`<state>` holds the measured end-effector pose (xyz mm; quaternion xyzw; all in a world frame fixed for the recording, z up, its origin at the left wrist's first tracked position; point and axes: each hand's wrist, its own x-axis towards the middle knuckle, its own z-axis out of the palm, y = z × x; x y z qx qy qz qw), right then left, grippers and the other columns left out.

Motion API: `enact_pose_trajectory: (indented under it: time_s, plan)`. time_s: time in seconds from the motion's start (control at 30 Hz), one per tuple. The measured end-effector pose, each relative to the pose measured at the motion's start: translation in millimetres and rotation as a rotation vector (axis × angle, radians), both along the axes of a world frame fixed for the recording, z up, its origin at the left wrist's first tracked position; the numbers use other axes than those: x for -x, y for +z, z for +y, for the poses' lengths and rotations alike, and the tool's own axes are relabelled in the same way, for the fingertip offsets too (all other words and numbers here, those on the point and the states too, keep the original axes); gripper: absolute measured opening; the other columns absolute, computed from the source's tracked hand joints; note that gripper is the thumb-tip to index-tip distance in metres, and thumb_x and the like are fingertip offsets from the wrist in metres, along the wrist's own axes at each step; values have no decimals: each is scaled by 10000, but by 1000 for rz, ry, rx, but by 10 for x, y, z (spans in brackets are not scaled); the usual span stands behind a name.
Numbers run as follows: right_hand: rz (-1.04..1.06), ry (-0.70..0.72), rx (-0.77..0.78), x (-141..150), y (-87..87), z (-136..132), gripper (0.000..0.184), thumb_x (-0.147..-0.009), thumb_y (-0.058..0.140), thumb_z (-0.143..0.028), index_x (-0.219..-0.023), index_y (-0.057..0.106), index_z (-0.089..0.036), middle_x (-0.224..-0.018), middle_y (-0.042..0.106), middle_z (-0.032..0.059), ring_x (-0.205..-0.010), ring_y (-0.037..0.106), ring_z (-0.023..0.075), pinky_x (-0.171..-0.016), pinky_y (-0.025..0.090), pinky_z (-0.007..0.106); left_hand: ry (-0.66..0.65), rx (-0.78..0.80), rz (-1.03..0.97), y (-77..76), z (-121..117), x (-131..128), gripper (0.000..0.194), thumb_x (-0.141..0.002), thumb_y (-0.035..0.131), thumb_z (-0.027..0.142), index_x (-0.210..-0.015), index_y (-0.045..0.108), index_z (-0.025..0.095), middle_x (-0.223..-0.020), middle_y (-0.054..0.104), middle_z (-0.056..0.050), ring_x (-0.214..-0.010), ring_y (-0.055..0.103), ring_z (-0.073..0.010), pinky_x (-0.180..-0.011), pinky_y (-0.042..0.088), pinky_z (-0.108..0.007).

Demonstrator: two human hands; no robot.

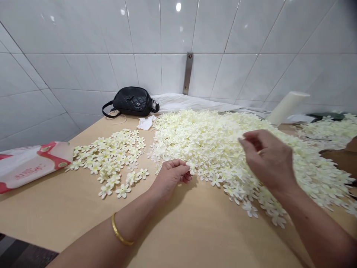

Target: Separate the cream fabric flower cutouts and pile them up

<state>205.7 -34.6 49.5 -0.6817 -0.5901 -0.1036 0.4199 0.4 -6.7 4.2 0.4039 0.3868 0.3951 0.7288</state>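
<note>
L hand (171,176) pinches flower (192,167) btwn fingertips (185,169) (R hand (266,156) over pile (192,134), can't tell its grip).

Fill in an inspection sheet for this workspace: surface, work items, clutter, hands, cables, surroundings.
Surface: light wood-toned tabletop, bare along the near edge.
Work items: large pile of pale flower heads; smaller pile to its left.
Clutter: black quilted bag, crumpled white tissue, red-and-white bag, white roll.
Hands: left hand pinches one flower head; right hand is raised by the large pile, its grip too blurred to judge.
Cables: no power cable seen; a thin pale cord lies near the black bag.
Surroundings: tiled wall with a metal strip.
</note>
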Motion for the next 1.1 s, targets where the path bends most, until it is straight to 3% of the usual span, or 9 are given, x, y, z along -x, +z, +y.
enact_pose_trajectory:
  time_s: [0.1,0.2,0.5,0.83,1.1]
  plan:
    - [192,394,177,330,-157,-71,62,-785,519,-225,-774,566,-187,-703,593,28,-638,544,144,-568,432,262,-30,-16,1,3,-5,1,108,-613,644,172,-591,547,127,-494,554,-13,-472,493,-77,-523,358,-221]
    - [231,545,289,584,-305,-116,87,-790,509,-221,-747,566,-173,-697,589,12,-653,536,139,-598,424,258,-86,-20,-49,2,-10,5,120,-637,647,194,-611,560,116,-507,559,-19,-481,493,-76,-535,365,-220]
    - [368,601,349,564,-394,-126,218,-841,405,-191,-756,605,-176,-695,589,10,-667,543,130,-610,405,230,-121,11,-119,-12,1,-1,152,-630,676,198,-640,558,102,-539,580,-35,-513,535,-106,-570,405,-249]
    - [438,578,389,584,-387,-133,195,-829,410,-220,-731,569,-165,-656,574,7,-624,517,129,-592,394,234,-123,2,-107,-21,8,4,99,-629,626,114,-634,527,116,-549,586,-28,-489,534,-102,-546,390,-235]
    - [753,642,436,576,-410,-95,177,-809,480,-284,-687,525,-165,-641,535,-14,-632,509,111,-604,394,225,-97,21,-120,-10,-1,4,103,-610,621,107,-615,519,125,-514,563,-7,-471,529,-106,-537,387,-238]
